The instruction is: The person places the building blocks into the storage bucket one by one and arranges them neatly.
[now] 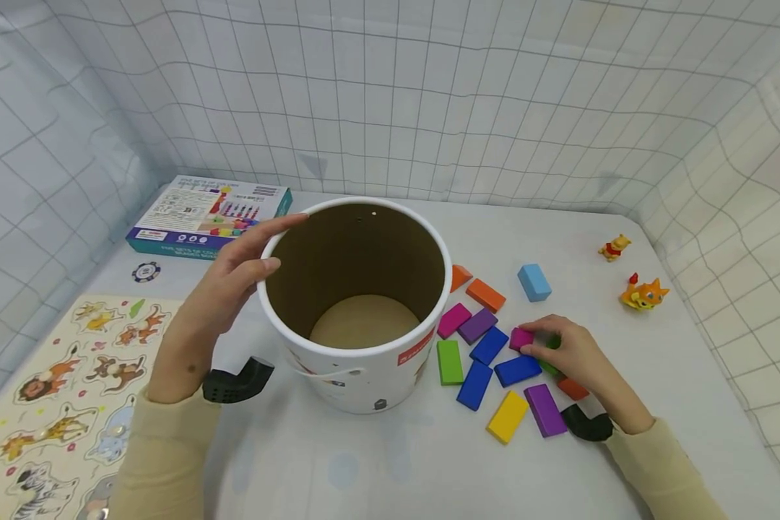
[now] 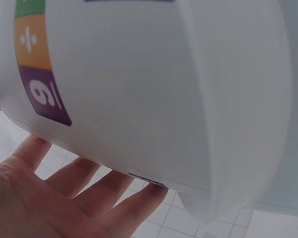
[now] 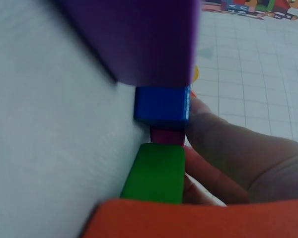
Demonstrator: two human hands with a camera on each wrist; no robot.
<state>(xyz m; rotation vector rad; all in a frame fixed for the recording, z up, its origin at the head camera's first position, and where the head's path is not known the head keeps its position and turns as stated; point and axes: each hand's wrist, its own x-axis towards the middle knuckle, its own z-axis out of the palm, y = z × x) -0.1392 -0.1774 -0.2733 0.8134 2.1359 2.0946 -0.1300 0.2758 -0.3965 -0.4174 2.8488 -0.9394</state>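
Note:
A large white bucket point(image 1: 390, 379) with a brown inside stands mid-table. My left hand point(image 1: 217, 292) rests against its left side, thumb and forefinger at the rim; in the left wrist view its spread fingers point(image 2: 97, 191) touch the printed wall. My right hand point(image 1: 575, 350) pinches a magenta block point(image 1: 518, 339) between thumb and fingers, low over the table. Beside that hand lie a blue block point(image 1: 518, 370), a partly covered green block point(image 1: 549, 366), an orange-red block point(image 1: 572, 388) and a purple block point(image 1: 546, 409). The magenta block point(image 3: 167, 137) is mostly hidden in the right wrist view.
More loose blocks, including a yellow block point(image 1: 508, 417) and a lime block point(image 1: 450, 362), lie right of the bucket. A light-blue block point(image 1: 534, 282) and two figurines, one an orange toy point(image 1: 645, 295), sit farther off. At left are a game box point(image 1: 208, 217) and an animal puzzle board point(image 1: 84, 419).

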